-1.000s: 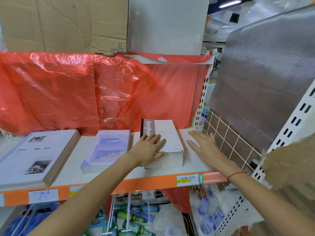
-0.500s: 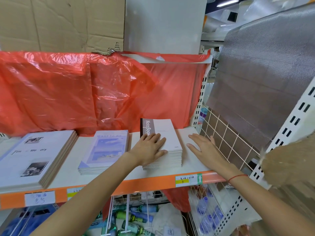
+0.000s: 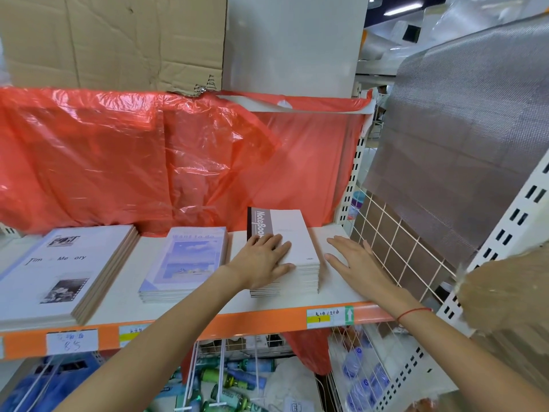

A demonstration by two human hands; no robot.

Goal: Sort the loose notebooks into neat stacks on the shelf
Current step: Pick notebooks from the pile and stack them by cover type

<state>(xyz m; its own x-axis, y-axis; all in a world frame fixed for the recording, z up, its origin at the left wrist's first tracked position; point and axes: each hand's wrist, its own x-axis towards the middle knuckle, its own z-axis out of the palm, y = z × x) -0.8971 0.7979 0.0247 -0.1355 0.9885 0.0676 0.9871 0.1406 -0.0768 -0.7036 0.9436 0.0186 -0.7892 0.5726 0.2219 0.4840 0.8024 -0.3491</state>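
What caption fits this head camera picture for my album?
Left hand resting flat on the NoteBook stack, right hand flat on the white shelf beside it, two more notebook stacks to the left.

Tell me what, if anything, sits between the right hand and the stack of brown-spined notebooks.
Nothing visible. The right hand lies flat on bare shelf just right of the notebook stack, with only open shelf surface between them. The left hand already rests on the stack's top.

Glossy, crinkled red plastic sheet (image 3: 124, 162) behind matt paper notebooks (image 3: 292, 242); creased cardboard (image 3: 113, 40) above.
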